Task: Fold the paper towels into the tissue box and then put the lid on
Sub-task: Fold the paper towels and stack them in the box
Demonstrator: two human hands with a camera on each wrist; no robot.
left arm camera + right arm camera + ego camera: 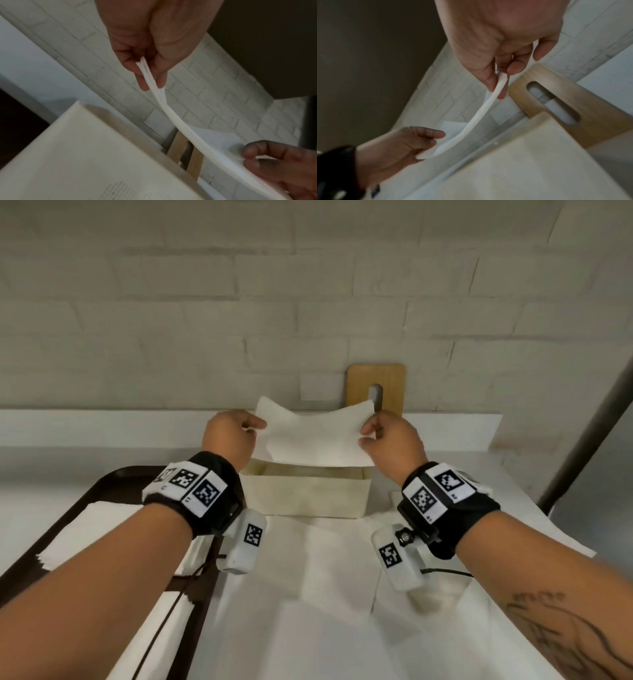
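Note:
A thin stack of white paper towels (313,436) hangs above the open cream tissue box (305,491), sagging in the middle. My left hand (236,429) pinches its left end between thumb and fingers (144,81), and the stack's edge (171,116) runs down from that pinch. My right hand (380,433) pinches the right end, with the stack's edge (481,108) bowing down toward the left hand (412,143). The wooden lid (376,378) with its slot leans upright against the brick wall behind the box. The box's inside is mostly hidden by the towels.
A dark tray (96,491) at the left holds more stacked white paper towels (102,529). White paper sheets (325,594) cover the table in front of the box. A grey metal post (589,412) slants up at the right. The brick wall (239,302) stands close behind.

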